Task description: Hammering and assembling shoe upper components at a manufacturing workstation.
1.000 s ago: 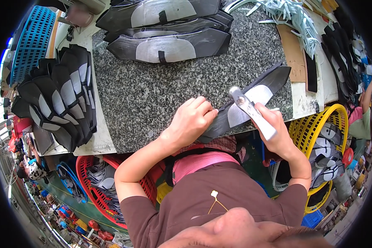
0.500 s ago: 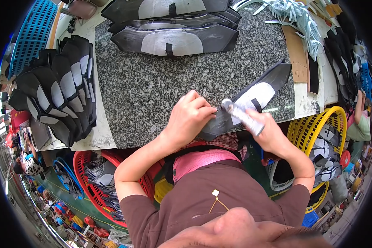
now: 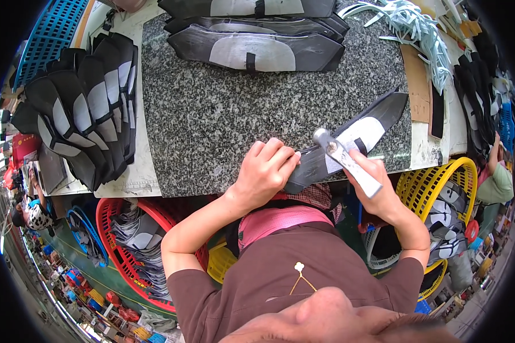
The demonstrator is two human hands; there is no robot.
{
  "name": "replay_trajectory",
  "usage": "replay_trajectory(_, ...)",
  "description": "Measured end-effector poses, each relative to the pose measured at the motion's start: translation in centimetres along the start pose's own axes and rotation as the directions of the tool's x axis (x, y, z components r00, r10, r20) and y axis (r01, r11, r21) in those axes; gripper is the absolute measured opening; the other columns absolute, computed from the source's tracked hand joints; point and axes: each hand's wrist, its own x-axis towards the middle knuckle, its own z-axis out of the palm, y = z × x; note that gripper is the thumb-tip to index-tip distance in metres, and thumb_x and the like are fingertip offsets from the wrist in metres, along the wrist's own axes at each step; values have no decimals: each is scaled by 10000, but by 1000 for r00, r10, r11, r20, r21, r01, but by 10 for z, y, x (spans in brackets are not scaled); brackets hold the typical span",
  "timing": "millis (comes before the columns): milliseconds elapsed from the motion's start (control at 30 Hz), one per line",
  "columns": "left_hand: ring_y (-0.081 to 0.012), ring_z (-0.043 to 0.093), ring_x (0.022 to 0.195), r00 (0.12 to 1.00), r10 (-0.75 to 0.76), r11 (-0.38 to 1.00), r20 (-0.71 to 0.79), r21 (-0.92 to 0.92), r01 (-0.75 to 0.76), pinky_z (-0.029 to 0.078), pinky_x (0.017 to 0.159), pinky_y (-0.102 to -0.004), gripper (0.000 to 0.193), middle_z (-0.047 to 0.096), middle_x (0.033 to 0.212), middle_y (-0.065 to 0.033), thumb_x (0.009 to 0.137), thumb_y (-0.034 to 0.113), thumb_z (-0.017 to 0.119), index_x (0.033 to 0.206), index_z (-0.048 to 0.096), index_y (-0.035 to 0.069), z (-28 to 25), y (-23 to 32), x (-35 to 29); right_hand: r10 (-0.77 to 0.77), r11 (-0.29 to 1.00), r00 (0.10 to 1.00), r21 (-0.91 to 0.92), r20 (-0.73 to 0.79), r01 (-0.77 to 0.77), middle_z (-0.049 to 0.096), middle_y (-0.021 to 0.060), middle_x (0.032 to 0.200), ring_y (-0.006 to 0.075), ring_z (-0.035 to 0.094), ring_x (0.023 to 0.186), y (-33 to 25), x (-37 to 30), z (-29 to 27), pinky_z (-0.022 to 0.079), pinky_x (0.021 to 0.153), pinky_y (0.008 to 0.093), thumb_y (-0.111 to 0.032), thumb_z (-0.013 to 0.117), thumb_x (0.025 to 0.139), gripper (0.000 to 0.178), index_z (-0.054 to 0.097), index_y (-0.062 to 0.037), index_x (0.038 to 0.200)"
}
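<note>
A dark, flat shoe-upper piece [image 3: 383, 111] with a pale grey patch and a short black tab lies aslant at the near edge of a speckled stone slab [image 3: 223, 114]. My left hand [image 3: 268, 171] has its fingers bent and pinched at the piece's upper left edge; the fingertips partly hide that edge. In my right hand [image 3: 375, 183] is a hammer [image 3: 349, 163], gripped by its pale handle. Its metal head is just right of my left fingertips, over the piece; whether it touches cannot be made out.
Similar pieces are stacked [image 3: 315, 51] at the slab's far side, and more fan out in a pile [image 3: 88, 108] at left. Pale strips [image 3: 423, 40] lie far right. A red basket [image 3: 106, 228] and a yellow basket [image 3: 409, 183] flank me below the table. Other people sit at both sides.
The hammer has tilted in my right hand, its head showing more from the side. My left hand stays at the piece's edge. The whole view has shifted slightly.
</note>
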Motion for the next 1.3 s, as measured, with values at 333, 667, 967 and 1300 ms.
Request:
replay_trajectory(333, -190, 575, 828, 917, -390, 900, -79, -242, 362, 413, 737, -357, 138, 690, 850, 39, 758, 201, 869, 849, 797, 125, 1, 7, -9, 36, 998, 998, -62, 52, -33, 582, 254, 750, 499, 610, 751, 4, 5, 11, 471, 610, 460, -19, 611, 931, 102, 526, 23, 968)
replay_trajectory(667, -230, 574, 851, 989, -128, 988, -77, 80, 134, 434, 672, -363, 205, 648, 940, -38, 832, 126, 735, 1011, 736, 26, 5, 21, -15, -33, 999, 998, -30, 50, 34, 606, 251, 773, 479, 638, 775, 0, 14, 12, 488, 646, 500, -76, 618, 938, 109, 546, 0, 968)
replay_trajectory(967, -209, 578, 841, 993, -98, 970, -72, 214, 111, 431, 688, -354, 233, 633, 919, -24, 800, 133, 704, 1006, 735, 30, 10, 28, -18, -90, 995, 996, -48, 15, 91, 579, 210, 761, 461, 633, 741, 3, 14, 18, 480, 624, 425, 26, 617, 890, 109, 531, 3, 952)
replay_trajectory(1300, -187, 531, 779, 959, -125, 963, -254, 201, 179, 373, 655, -351, 236, 531, 776, 7, 879, 302, 747, 780, 681, 98, 13, 35, -18, -103, 994, 994, -16, 40, 104, 598, 271, 812, 509, 624, 822, -17, 18, 18, 480, 672, 531, -94, 607, 952, 118, 539, -1, 978)
